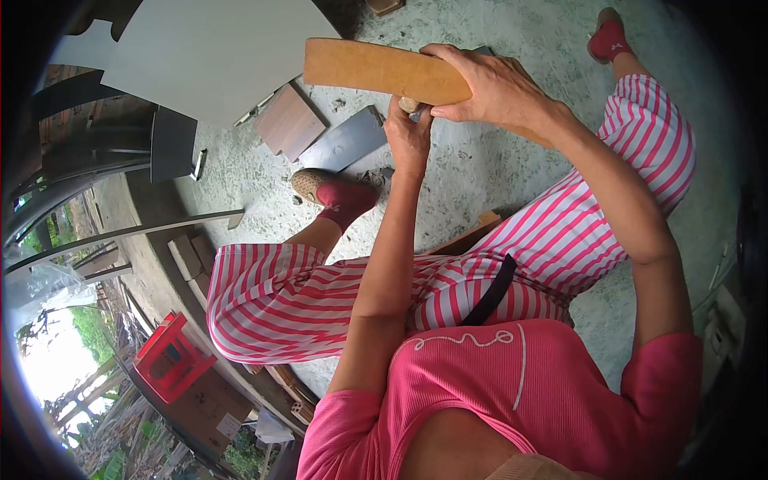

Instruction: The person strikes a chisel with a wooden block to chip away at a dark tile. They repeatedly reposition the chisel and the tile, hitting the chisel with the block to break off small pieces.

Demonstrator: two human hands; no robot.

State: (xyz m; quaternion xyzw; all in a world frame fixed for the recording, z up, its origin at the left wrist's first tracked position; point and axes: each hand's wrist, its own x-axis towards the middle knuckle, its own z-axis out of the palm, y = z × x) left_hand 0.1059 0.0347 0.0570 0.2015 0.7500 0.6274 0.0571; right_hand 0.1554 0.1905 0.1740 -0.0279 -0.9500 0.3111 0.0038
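A long, slightly curved tan board (376, 72) is held up in front of me over the floor. My right hand (500, 88) grips its right end, thumb below and fingers over the top edge. Under the board's lower edge, my left hand (409, 136) has its fingers closed round a small pale piece (409, 104) that touches the board. Most of that piece is hidden by the fingers and the board. Below and to the left, a grey metal-like plate (348, 140) and a wood-grain panel piece (290, 122) lie on the floor.
A large grey-white sheet (216, 56) lies at the upper left, with a dark panel (172, 144) beside it. My two feet are on the speckled floor (472, 176), spread apart. A red plastic stool (172, 358) is at the lower left. Small debris lies near my left shoe (312, 184).
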